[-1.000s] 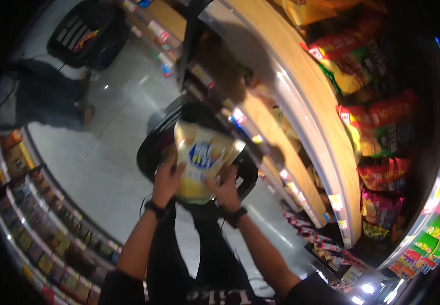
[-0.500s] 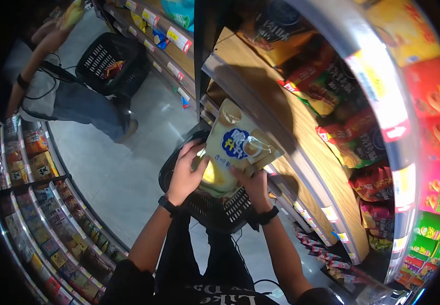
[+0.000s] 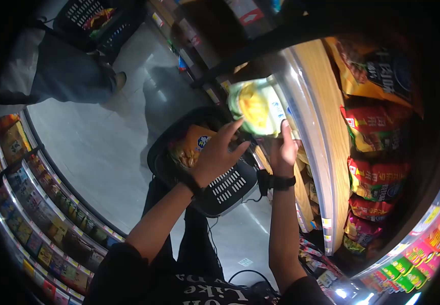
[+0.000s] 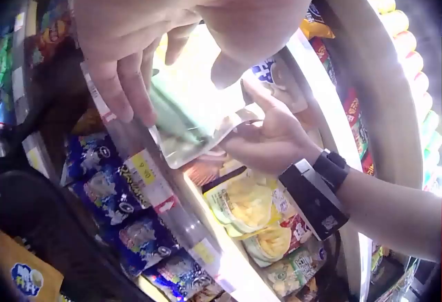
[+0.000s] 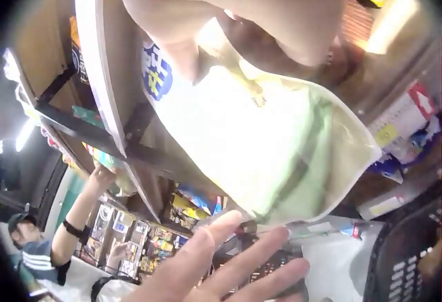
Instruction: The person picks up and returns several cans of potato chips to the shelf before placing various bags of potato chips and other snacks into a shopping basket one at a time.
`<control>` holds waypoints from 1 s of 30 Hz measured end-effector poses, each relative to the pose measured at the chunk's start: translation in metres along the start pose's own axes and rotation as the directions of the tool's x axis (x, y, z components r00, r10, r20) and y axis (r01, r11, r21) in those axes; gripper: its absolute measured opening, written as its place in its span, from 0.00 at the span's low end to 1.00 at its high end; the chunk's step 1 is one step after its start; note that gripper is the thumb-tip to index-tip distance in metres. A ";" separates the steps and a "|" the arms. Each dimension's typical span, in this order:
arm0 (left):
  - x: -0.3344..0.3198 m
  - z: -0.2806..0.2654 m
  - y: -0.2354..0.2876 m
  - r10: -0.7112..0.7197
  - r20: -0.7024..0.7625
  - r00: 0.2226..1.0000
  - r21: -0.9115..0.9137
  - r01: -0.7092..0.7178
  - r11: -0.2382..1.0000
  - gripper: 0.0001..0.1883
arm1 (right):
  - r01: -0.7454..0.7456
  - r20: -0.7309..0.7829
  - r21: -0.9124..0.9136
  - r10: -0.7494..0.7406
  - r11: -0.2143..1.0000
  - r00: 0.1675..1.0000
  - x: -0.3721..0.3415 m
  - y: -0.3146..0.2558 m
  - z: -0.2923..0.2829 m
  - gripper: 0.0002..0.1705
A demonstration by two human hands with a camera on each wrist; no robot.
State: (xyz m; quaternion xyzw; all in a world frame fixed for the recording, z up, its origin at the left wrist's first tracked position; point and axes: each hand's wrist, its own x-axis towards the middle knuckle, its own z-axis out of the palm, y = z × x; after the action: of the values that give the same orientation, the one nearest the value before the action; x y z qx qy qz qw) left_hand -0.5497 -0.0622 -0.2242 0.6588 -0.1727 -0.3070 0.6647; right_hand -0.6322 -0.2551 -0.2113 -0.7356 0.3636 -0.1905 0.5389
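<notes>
My right hand (image 3: 284, 151) grips a pale green and yellow snack bag (image 3: 255, 107) by its edge, thumb on the front, beside the wooden shelf. Below the bag is my left hand (image 3: 220, 157), its fingers spread and fingertips right at the bag's edge. From the right wrist view, the left fingers (image 5: 248, 267) stretch out under the bag's bottom end. Glare washes out much of the bag's front. Under my hands stands a black shopping basket (image 3: 230, 188), with an orange snack bag (image 3: 189, 142) inside, partly covered by my left hand.
Red snack bags (image 3: 375, 127) line the wooden shelf (image 3: 324, 152) at right. Blue packets (image 4: 114, 198) fill a lower shelf. Another person's legs (image 3: 72, 71) and a second black basket (image 3: 85, 23) are at upper left. Packaged goods fill the left-hand shelves (image 3: 42, 218).
The snack bag has moved from above the basket rightward to the shelf and turned. My left hand has loosened from its side. The orange bag in the basket has come into sight.
</notes>
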 end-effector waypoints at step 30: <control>0.108 0.026 -0.069 0.109 0.073 0.991 -0.398 -0.071 0.915 0.32 | 0.155 -0.051 -0.147 -0.164 0.977 0.985 0.065 0.017 0.057 0.18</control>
State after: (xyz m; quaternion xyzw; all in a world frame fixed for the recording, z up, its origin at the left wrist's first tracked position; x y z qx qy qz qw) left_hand -0.4976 -0.1475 -0.3084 0.4877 -0.1685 -0.3351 0.7883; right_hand -0.5562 -0.2686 -0.2539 -0.7925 0.3330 -0.2296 0.4565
